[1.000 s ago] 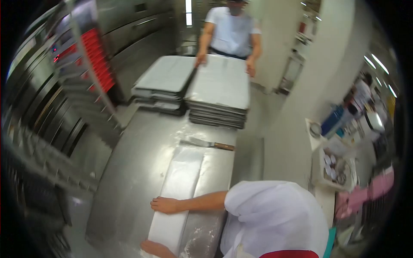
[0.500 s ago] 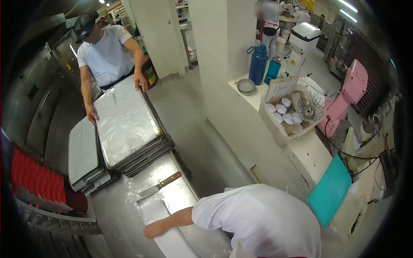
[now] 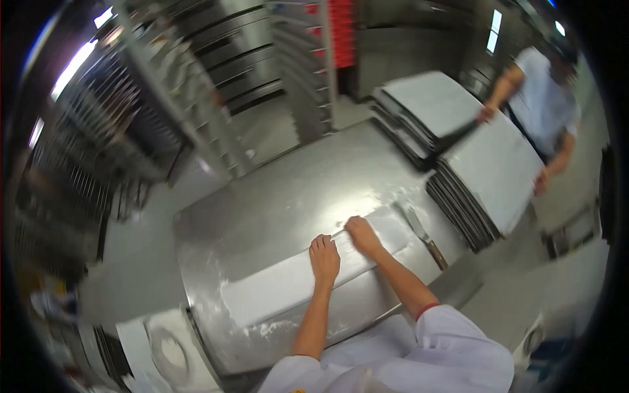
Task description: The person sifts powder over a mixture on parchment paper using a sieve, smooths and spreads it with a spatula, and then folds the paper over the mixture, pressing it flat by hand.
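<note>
A long, flat white strip that looks like dough (image 3: 272,291) lies lengthwise on the steel table (image 3: 275,209). My left hand (image 3: 325,261) is closed over its far edge near the middle, fingers together and bent. Close by on the right, my right hand (image 3: 362,236) is closed at the same far edge, knuckles up, its fingertips hidden. A spatula with a wooden handle (image 3: 424,237) rests beyond the strip's right end, touched by neither hand. White powder (image 3: 265,329), like flour, is scattered along the near edge of the strip.
At the table's right end, a co-worker (image 3: 537,105) holds the upper tray of a stack (image 3: 491,164). Beside it stands another tray stack (image 3: 432,98). Metal racks (image 3: 301,72) rise beyond the table. A white bin (image 3: 196,357) sits at the near left corner.
My view has swung left and down over the table. Both my hands now show at the strip; earlier only one was visible on it. The co-worker still grips the tray stack.
</note>
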### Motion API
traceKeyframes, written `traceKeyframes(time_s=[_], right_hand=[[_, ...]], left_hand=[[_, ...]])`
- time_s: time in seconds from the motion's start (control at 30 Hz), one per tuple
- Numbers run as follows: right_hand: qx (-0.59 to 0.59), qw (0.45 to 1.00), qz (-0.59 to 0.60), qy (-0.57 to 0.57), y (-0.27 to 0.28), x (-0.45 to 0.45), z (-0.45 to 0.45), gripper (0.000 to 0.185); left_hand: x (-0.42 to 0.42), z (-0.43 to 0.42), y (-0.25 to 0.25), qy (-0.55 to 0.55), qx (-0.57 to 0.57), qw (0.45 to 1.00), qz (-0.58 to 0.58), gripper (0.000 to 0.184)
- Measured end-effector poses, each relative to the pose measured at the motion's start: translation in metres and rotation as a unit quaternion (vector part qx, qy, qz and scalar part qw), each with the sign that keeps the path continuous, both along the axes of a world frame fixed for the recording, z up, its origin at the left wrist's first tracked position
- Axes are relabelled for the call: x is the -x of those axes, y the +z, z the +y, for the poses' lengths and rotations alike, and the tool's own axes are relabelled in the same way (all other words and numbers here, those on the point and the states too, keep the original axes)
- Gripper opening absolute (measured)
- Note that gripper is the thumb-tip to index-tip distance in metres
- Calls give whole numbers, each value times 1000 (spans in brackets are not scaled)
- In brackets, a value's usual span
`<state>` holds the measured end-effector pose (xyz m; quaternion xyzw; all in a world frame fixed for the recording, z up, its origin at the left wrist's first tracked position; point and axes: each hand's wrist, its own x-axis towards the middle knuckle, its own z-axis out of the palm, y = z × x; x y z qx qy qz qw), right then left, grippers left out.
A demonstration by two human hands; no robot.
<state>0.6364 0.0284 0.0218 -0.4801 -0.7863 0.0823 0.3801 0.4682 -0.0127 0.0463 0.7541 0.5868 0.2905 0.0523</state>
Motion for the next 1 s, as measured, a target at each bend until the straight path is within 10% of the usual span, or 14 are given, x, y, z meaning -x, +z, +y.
traceKeyframes(time_s=[0.2, 0.27, 0.33, 0.63, 0.83, 0.87, 0.9, 1.0], right_hand=[[138, 987, -44, -68, -44, -8, 5, 18], [193, 978, 34, -67, -37, -9, -1, 19], [51, 997, -55, -7, -43, -18, 5, 13], [74, 993, -67, -54, -10, -4, -20, 24], [-58, 989, -136, 20, -119, 130, -22, 30], [100, 991, -89, 31, -97, 180, -42, 36], [228, 958, -162, 67, -56, 222, -51, 35], [75, 993, -32, 90, -79, 310, -53, 17]], left_hand=[[99, -9, -34, 59, 40, 997, 43, 11], [124, -14, -60, 106, -112, 988, 23, 16], [155, -30, -27, 119, 4, 992, 40, 17], [251, -70, -23, 171, -10, 984, 51, 26], [266, -61, -74, 175, 13, 984, 25, 30], [270, -68, -104, 180, -175, 961, 117, 34], [271, -68, -94, 152, -13, 987, -45, 36], [284, -63, -99, 112, -70, 991, -27, 32]])
